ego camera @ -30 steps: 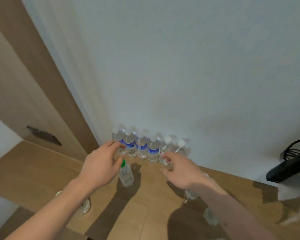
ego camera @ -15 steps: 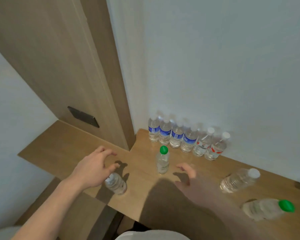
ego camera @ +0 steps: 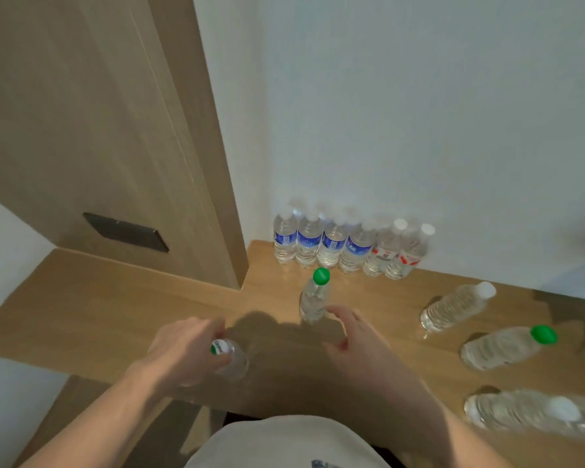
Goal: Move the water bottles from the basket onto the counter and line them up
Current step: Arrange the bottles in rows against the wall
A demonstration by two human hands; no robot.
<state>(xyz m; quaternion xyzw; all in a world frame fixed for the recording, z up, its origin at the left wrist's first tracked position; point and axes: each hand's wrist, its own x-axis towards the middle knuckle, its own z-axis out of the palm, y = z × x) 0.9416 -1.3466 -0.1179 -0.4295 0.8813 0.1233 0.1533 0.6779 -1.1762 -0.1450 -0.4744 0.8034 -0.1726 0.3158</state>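
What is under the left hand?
A clear bottle on the counter, gripped at its top by the left hand. A bit of green-and-white label shows; the fingers hide the cap.

Six bottles (ego camera: 347,246) stand in a row at the back of the worktop (ego camera: 115,305), against the wall (ego camera: 402,113). One upright bottle (ego camera: 314,297) stands alone before the row. To its right, three bottles lie on their sides (ego camera: 502,347), one nearer than the next.
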